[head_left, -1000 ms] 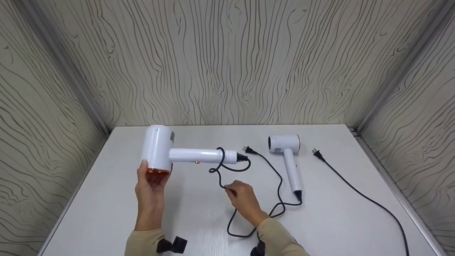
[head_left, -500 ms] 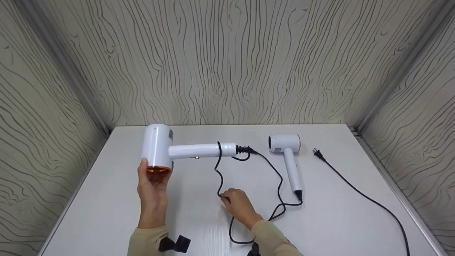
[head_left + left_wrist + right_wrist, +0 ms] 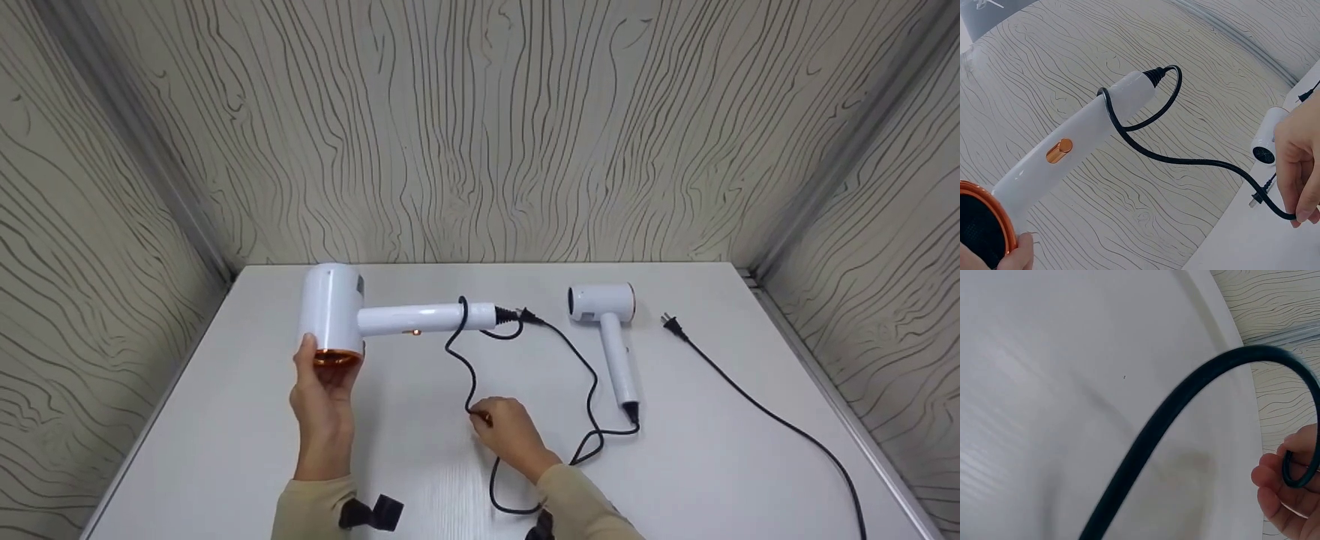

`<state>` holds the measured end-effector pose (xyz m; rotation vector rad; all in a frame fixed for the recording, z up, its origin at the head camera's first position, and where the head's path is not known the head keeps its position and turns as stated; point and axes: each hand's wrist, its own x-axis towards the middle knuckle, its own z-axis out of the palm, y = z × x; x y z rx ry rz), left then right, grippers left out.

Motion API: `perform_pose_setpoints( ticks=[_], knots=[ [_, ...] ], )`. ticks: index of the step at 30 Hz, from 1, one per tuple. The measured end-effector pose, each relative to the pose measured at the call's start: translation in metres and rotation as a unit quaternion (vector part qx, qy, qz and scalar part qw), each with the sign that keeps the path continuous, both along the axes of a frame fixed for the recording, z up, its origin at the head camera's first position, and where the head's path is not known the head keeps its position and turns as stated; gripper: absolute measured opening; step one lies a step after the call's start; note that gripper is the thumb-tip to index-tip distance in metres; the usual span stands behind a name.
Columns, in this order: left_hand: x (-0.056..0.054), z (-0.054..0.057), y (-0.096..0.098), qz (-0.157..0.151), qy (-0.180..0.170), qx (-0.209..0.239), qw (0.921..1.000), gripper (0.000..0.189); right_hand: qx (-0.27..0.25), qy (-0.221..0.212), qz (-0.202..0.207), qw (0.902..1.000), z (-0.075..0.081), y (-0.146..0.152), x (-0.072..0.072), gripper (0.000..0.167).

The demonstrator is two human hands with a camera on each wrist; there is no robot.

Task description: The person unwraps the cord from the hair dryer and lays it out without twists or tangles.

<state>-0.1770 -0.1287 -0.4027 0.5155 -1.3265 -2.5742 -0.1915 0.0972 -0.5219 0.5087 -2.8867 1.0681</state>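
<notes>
My left hand (image 3: pixel 322 416) holds a white hair dryer (image 3: pixel 330 307) by the copper-rimmed end of its barrel, above the table. The dryer's handle (image 3: pixel 1075 135) points right and carries a copper-coloured button (image 3: pixel 1060 151). A black cord (image 3: pixel 1185 161) leaves the handle's ribbed end, bends back and passes round the handle near that end. Below the handle, my right hand (image 3: pixel 514 435) pinches this cord between thumb and fingers. In the right wrist view a length of the cord (image 3: pixel 1157 419) arches across, close to the curled fingers of the right hand (image 3: pixel 1292 489).
On the white table (image 3: pixel 420 450), a second white hair dryer (image 3: pixel 616 352) lies at right. One black plug (image 3: pixel 529 316) lies left of it, another plug (image 3: pixel 673 325) to its right with a cord running to the front. Wood-patterned panels (image 3: pixel 480 135) enclose the back and sides.
My right hand has moved slightly towards me with the cord, and the cord's small twist below the handle has opened out. The held dryer's handle end has risen a little.
</notes>
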Motion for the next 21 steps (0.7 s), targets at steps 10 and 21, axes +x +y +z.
perform_pose_setpoints(
  ticks=[10, 21],
  knots=[
    [-0.0010, -0.0007, 0.0009, 0.001, -0.011, -0.014, 0.9998, 0.059, -0.019, 0.015, 0.009, 0.9997, 0.0090, 0.0038, 0.0004, 0.017],
    [0.0004, -0.0008, 0.0020, -0.005, -0.015, -0.002, 0.9999, 0.061, -0.007, 0.063, 0.002, 0.9980, 0.0096, 0.0089, 0.0007, 0.014]
  ],
)
